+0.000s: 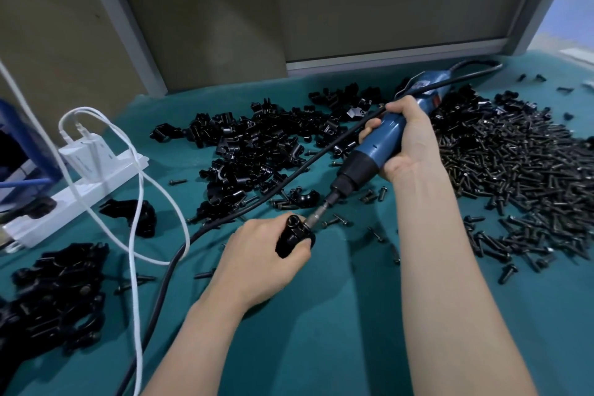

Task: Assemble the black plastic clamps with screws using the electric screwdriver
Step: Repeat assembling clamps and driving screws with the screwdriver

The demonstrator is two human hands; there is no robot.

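Observation:
My left hand (260, 262) grips a black plastic clamp (294, 235) just above the green cloth, near the middle of the view. My right hand (406, 141) is wrapped around the blue electric screwdriver (377, 146), which slants down to the left. Its metal bit (318, 214) touches the clamp's upper right side. A heap of loose black clamp parts (257, 145) lies behind my hands. A big pile of black screws (520, 177) spreads out at the right.
A white power strip (69, 193) with a charger and white cables (135, 202) sits at the left. The screwdriver's black cord (199, 231) crosses the cloth. More black clamps (54, 296) are piled at the lower left. Stray screws dot the cloth. Grey panels stand behind.

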